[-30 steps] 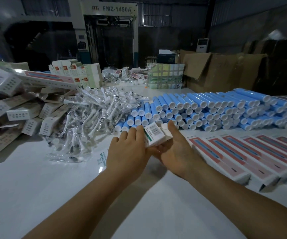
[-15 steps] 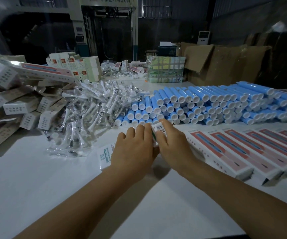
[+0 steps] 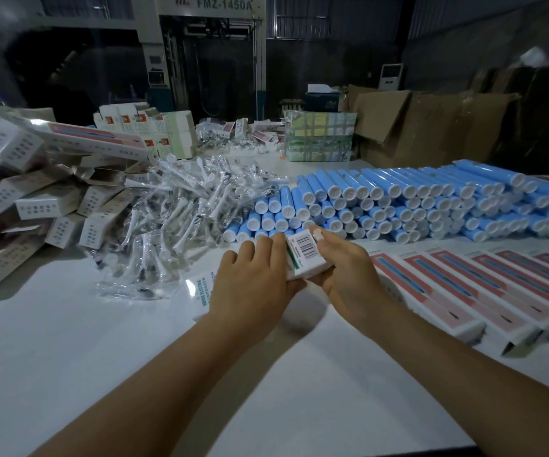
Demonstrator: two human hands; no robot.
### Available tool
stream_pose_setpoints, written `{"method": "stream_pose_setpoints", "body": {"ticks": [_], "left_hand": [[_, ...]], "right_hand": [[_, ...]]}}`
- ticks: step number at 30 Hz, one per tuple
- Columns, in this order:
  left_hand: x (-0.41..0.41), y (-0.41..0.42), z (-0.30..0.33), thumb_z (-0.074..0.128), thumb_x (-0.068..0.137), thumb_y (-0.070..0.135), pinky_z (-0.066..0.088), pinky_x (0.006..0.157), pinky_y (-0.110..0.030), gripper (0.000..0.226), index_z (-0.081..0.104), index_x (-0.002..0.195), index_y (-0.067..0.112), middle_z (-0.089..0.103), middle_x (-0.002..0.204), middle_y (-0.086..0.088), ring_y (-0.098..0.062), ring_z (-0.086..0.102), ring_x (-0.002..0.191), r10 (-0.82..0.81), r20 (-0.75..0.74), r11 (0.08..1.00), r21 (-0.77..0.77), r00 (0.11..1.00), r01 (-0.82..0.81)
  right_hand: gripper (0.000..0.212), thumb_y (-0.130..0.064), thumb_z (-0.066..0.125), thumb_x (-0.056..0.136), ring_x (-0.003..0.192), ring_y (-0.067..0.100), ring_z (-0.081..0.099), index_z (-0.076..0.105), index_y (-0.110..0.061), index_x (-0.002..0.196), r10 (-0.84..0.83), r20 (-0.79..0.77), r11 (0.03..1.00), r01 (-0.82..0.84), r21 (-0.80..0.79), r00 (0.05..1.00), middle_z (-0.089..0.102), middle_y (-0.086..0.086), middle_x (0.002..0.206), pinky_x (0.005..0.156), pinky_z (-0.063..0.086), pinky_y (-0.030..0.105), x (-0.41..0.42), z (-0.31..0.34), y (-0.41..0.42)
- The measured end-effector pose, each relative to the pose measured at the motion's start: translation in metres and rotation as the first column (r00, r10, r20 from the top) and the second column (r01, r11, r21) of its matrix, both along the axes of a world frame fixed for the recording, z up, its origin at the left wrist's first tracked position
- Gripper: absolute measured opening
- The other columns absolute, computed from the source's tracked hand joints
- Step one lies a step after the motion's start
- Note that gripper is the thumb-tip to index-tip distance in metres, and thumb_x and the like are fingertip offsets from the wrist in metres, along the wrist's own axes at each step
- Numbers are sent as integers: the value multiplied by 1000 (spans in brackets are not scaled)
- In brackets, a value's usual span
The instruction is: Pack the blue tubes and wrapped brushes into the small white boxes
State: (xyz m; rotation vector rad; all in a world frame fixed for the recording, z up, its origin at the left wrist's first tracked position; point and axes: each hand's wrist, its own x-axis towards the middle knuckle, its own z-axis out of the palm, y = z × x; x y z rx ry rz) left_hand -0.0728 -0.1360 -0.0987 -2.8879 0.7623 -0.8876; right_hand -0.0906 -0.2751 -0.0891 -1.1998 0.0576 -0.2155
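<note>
Head view: both hands hold one small white box over the surface. The left hand grips its left side and the right hand grips its right. The blue tubes lie just beyond, caps facing near.

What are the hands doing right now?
Left hand: holding the small white box.
Right hand: holding the same box, thumb at its end flap.
</note>
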Motion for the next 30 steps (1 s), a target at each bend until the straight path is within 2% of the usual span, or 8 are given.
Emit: {"method": "stream_pose_setpoints", "body": {"ticks": [3, 9, 14, 17, 20, 23, 26, 30], "left_hand": [[-1, 1, 1, 40, 85, 57, 45, 73, -40, 73, 48, 133, 2, 60, 116, -15, -31, 58, 94, -14, 23, 1000, 4, 1000, 14], [-4, 1, -1, 55, 81, 55, 47, 66, -39, 71, 55, 125, -1, 64, 104, -13, -29, 60, 81, -38, 72, 998, 56, 997, 34], [-8, -4, -1, 63, 80, 54, 46, 60, -37, 71, 57, 124, -2, 65, 101, -14, -27, 60, 76, -29, 124, 997, 70, 992, 21], [-9, -5, -1, 60, 82, 54, 46, 60, -37, 68, 58, 122, -2, 65, 100, -14, -27, 60, 75, -43, 126, 998, 54, 991, 36], [-10, -5, 0, 63, 81, 54, 47, 59, -36, 67, 60, 119, -1, 65, 98, -13, -27, 60, 73, -45, 154, 998, 45, 987, 39], [-11, -5, 1, 64, 80, 55, 45, 58, -33, 66, 62, 117, 0, 66, 95, -11, -25, 60, 71, -41, 184, 997, 67, 982, 29], [-12, -4, 1, 55, 83, 57, 45, 59, -32, 65, 63, 119, 3, 66, 96, -8, -22, 61, 73, -34, 193, 994, 111, 981, 13], [-9, -1, 2, 50, 88, 60, 45, 65, -32, 69, 56, 127, 4, 64, 107, -7, -22, 60, 82, -30, 119, 994, 104, 992, 17]], "right_hand": [[29, -6, 37, 99, 84, 20, 70, 58, -8, 119, 37, -8, 996, -36, 83, 999, 73, 8, 89, 74, 59, 34, 0, 1, -3], [28, -7, 40, 97, 85, 25, 71, 67, -13, 96, 9, -70, 997, -4, 81, 997, 74, 12, 89, 83, 55, 44, 2, -2, -2], [28, -14, 44, 95, 86, 24, 69, 67, -15, 112, -212, -46, 974, 207, -91, 976, 71, 11, 91, 78, 56, 43, 3, -9, 3], [35, -15, 42, 97, 77, 10, 68, 60, -17, 127, -293, 56, 894, 294, -339, 955, 69, 2, 94, 74, 57, 40, 0, -14, 5], [39, -19, 39, 100, 82, 5, 65, 52, -20, 137, -312, 158, 765, 347, -542, 937, 64, 2, 118, 67, 56, 20, -1, -18, 5], [40, -20, 35, 102, 82, -3, 58, 45, -17, 141, -289, 272, 607, 396, -689, 918, 62, 7, 123, 61, 46, 4, -4, -20, 4], [42, -22, 33, 103, 99, 8, 59, 39, -15, 144, -235, 305, 506, 384, -773, 923, 59, 9, 129, 68, 44, 4, -6, -22, 6], [43, -24, 39, 102, 93, -1, 57, 38, -21, 145, -219, 189, 671, 288, -683, 957, 58, -3, 125, 74, 46, 8, -2, -18, 6]]}}
